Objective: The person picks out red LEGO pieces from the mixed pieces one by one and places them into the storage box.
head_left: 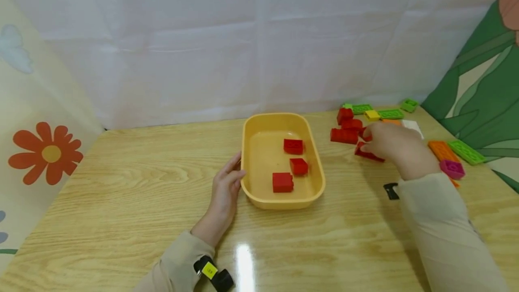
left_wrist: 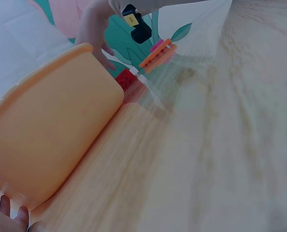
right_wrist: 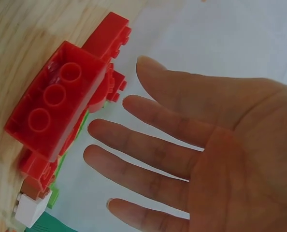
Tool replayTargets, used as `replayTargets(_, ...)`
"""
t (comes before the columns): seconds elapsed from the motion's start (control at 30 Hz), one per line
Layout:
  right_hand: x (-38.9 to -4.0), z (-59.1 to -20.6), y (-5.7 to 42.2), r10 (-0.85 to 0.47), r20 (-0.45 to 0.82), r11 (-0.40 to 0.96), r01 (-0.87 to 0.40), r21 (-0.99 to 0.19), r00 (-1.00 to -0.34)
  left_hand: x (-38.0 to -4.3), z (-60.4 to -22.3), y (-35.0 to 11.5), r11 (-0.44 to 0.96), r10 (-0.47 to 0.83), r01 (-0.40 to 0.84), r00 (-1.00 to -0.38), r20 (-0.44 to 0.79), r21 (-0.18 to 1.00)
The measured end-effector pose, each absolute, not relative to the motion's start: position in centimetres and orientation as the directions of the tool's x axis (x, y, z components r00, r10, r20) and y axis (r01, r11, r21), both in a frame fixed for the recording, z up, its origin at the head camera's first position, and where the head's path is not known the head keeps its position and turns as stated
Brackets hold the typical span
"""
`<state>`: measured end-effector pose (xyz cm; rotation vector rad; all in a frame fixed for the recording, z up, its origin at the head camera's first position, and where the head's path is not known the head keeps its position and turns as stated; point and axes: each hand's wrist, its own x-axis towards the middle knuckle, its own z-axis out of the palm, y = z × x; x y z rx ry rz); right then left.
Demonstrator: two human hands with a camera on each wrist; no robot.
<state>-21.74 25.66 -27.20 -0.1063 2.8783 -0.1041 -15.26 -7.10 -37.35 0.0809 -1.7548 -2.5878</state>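
Touching the outside of the yellow tray (head_left: 261, 152) at its left wall, the left hand (head_left: 222, 193) is seen first from the head view, its fingers fairly straight and the thumb laid near the rim. Three red bricks are held inside the tray: one toward the far side (head_left: 293, 146), one just nearer at the right wall (head_left: 299, 166), one nearest the person (head_left: 282, 182). Over to the right, a cluster of red blocks (head_left: 343, 136) is spread on the wooden table (head_left: 162, 166), with a slanted red brick (head_left: 369, 153) partly covered by the right hand (head_left: 391, 145); contact cannot be told from here. Beyond and beside that hand, green plates (head_left: 466, 152), a yellow block (head_left: 372, 115), an orange plate (head_left: 443, 152) and a magenta brick (head_left: 452, 169) are scattered.

On to the left wrist: the tray's outer wall is seen large, touched at the lower left by the left fingertips (left_wrist: 22, 215), with no curled hold shown.

Now the right wrist: the right fingers are spread wide, nothing gripped, and a gap is seen between them and a hollow-bottomed red brick (right_wrist: 56, 99), its three round tubes exposed.
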Motion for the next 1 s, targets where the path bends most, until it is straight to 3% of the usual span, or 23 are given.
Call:
replayTargets(0.17, -21.9, -27.6, 25.9, -0.086, -0.247, 0.995, -0.069, -0.076, -0.965, -15.0, -37.5, -7.2, -0.358, -0.041, 0.029, -0.999, 0.016, 0.933)
replayTargets(0.43, -22.2, -27.9, 26.2, -0.077, -0.259, 0.996, -0.062, -0.066, -0.963, -15.3, -37.4, -7.1, -0.365, -0.047, -0.037, -0.997, -0.058, 0.93)
replayTargets(1.0, -23.0, -28.7, 27.2, -0.044, -0.291, 0.995, -0.016, -0.098, -0.956, -15.1, -37.1, -7.0, -0.383, -0.042, -0.052, -0.996, -0.073, 0.922)
